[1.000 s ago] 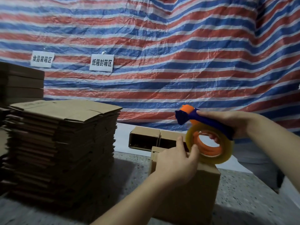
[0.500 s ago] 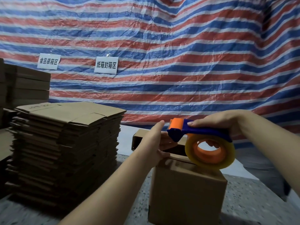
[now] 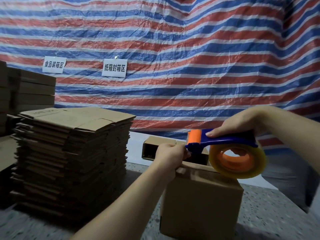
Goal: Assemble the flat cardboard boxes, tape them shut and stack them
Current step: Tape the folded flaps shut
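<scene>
Tape end held over the near edge of the box, the run lying away toward the wall

The stack of flat boxes (image 3: 72, 153) filled the left of the frame on the speckled counter (image 3: 270, 213), and the assembled box (image 3: 200, 201) stood lower centre, directly under both hands. The tape dispenser (image 3: 223, 144) hung just above the box top, its long axis level, orange roller end at left, clear roll at right. The right hand (image 3: 242, 123) gripped the blue handle from above, fingers curled round it. The left hand (image 3: 170, 157), the nearer to the box's front edge, had its fingers closed at the roller end, apparently pinching the tape end; the tape itself could not be made out. From there the seam likely ran toward the striped tarp (image 3: 173, 49).
</scene>
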Demonstrator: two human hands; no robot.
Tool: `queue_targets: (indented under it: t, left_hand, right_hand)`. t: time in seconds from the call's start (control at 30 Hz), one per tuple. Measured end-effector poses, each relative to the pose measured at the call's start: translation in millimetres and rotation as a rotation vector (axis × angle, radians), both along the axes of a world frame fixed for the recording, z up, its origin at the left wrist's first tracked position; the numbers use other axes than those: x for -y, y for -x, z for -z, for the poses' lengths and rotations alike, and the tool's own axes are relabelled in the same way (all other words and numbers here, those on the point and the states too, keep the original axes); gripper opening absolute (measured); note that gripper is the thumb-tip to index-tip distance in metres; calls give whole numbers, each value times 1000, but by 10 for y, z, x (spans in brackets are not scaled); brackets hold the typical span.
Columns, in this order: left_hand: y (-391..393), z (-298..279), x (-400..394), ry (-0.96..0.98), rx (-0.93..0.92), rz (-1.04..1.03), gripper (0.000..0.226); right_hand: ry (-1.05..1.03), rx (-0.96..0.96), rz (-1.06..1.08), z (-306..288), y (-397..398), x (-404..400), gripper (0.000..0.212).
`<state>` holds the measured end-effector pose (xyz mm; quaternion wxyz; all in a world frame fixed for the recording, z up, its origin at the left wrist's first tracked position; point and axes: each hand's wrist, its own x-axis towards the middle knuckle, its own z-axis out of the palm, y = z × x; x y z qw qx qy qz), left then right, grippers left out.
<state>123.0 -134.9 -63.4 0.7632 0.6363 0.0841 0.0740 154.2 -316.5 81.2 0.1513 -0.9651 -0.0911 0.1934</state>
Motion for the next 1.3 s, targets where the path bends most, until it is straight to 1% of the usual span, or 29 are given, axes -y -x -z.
queue_targets:
  t: [0.03, 0.17, 0.23, 0.33, 0.43, 0.5, 0.6, 0.63, 0.67, 0.77, 0.8, 0.83, 0.87, 0.93, 0.97, 1.03, 1.07, 1.3]
  left_hand:
    - [2, -6, 15, 6, -1, -26, 14]
    - [0, -23, 5, 183, -55, -131, 14]
    - [-1, -17, 39, 189, -54, -154, 16]
    - [8, -12, 83, 224, -61, -223, 21]
    - [13, -25, 63, 332, -74, -257, 22]
    - [17, -30, 52, 378, -65, -262, 24]
    - [52, -67, -4, 407, -80, -245, 15]
    - [70, -62, -48, 367, -76, -232, 12]
    - [91, -40, -107, 271, -55, -222, 11]
    - [163, 145, -296, -200, 55, -228, 12]
    - [192, 205, -347, -303, 70, -236, 12]
    - [207, 255, -385, -363, 68, -245, 12]
    - [214, 283, -406, -392, 58, -252, 11]
    - [222, 300, -413, -389, 41, -244, 10]
    - [217, 308, -417, -376, 38, -227, 13]
    - [207, 313, -431, -350, 35, -205, 31]
    - [206, 308, -439, -345, 35, -203, 35]
    - [170, 362, -466, -349, 64, -224, 26]
  right_hand:
    - [10, -7, 7, -7, -5, 34, 90]
    - [53, -23, 35, -37, -28, 258, 98]
    - [70, -26, 45, -72, -30, 366, 101]
    - [86, -37, 38, -87, -32, 336, 94]
    - [128, -20, 30, -26, -45, 168, 84]
    - [131, -20, 39, 14, -68, 87, 82]
    - [143, -25, 52, 32, -85, 25, 80]
    - [155, -25, 51, 35, -89, 10, 79]
    - [164, -25, 49, 37, -94, -6, 78]
    - [198, -32, 36, 48, -104, -79, 71]
    - [218, -35, 24, 53, -104, -113, 71]
    - [240, -37, 10, 58, -103, -150, 72]
    - [265, -38, 1, 63, -104, -187, 73]
    - [303, -39, -1, 70, -105, -247, 71]
    - [315, -41, 2, 71, -104, -268, 70]
    - [333, -46, 6, 67, -106, -292, 70]
    - [339, -45, 7, 67, -109, -297, 71]
    - [376, -66, 9, 76, -148, -345, 74]
